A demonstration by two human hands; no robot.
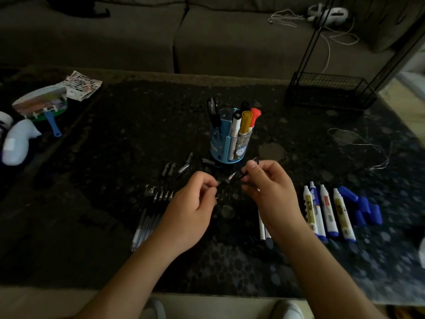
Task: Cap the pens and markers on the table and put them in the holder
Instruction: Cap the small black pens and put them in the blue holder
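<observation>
My left hand (195,203) pinches a black pen (226,180) whose bare tip points up and right. My right hand (268,183) holds a black pen cap (243,175) just beyond that tip. Behind them stands the blue holder (224,143) with capped black pens (213,113) and capped markers (245,122) in it. Several uncapped black pens (149,217) lie in a row at my left. Loose pen caps (184,168) lie in front of the holder. At the right lie several uncapped white markers (328,212) and several blue caps (363,208).
A black wire rack (328,93) stands at the back right, with a thin cord (368,143) lying in front of it. A hand fan and white objects (39,107) sit at the far left. A grey sofa (207,35) runs behind the dark speckled table (115,139).
</observation>
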